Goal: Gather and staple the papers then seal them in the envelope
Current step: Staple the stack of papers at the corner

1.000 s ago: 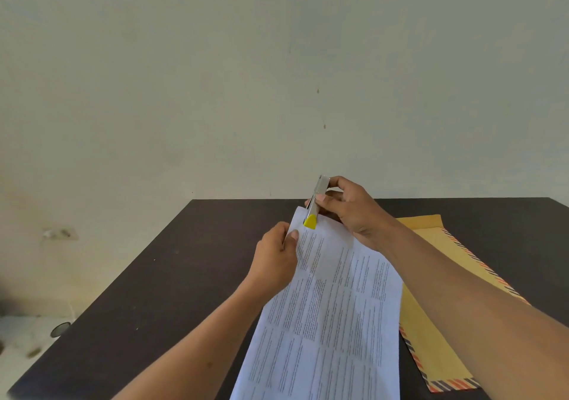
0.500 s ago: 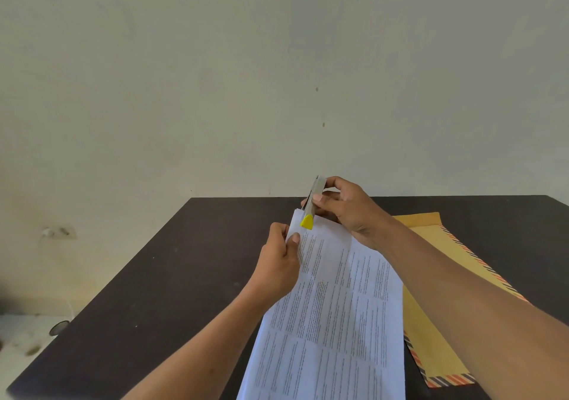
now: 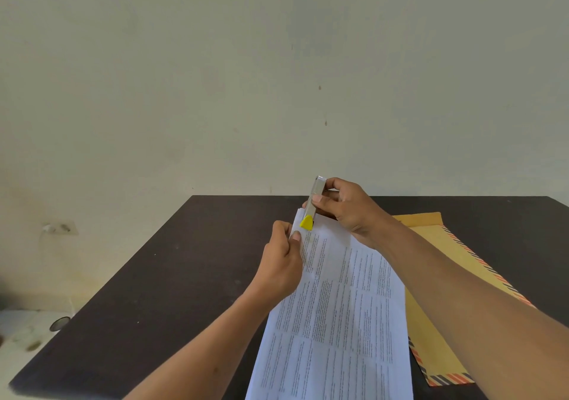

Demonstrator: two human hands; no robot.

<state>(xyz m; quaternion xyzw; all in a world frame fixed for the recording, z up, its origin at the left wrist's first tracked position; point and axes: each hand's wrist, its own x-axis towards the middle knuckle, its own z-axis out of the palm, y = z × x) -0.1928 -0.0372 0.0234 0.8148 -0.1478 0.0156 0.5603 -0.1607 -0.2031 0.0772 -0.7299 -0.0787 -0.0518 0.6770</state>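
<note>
1. A pale, stained wall [image 3: 277, 76] rises behind a dark table [image 3: 172, 276] that fills the lower part of the view.
2. The printed papers [image 3: 338, 322] run from the near edge of the table towards its middle, held up off it at the far end.
3. A yellow envelope [image 3: 437, 276] with a striped border lies flat near the table's right edge, partly under the papers and the right forearm.
4. The right hand [image 3: 348, 211] is closed round a small silver stapler [image 3: 314, 205] with a yellow end, set on the papers' far left corner.
5. The left hand [image 3: 283, 264] pinches the papers' left edge just beside the stapler.
</note>
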